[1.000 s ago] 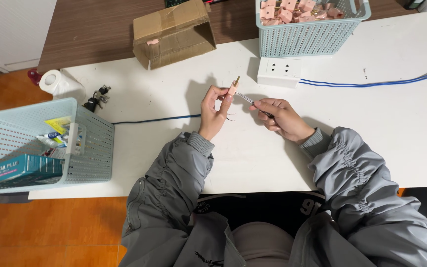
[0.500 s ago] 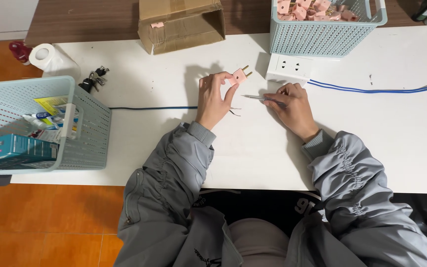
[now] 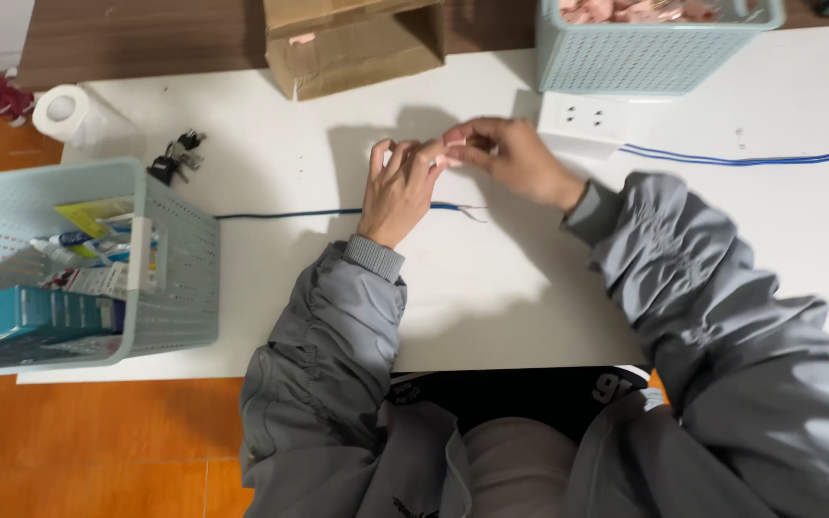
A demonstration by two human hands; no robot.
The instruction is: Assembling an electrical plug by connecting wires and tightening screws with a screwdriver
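Head view: both hands have met over the blue cable point(image 3: 280, 213), left hand point(image 3: 397, 187) and right hand point(image 3: 509, 158) now pinching 1 small pink part point(image 3: 455, 141) together, so joining seems underway

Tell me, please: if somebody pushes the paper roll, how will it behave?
The paper roll lies on its side near the table corner, so it would probably roll, perhaps off the edge. It looks light and soft, so likely squashes rather than breaks.

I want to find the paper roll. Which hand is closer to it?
The left hand. The paper roll sits far off at the table's left edge; the right hand lies beyond the left one, farther away.
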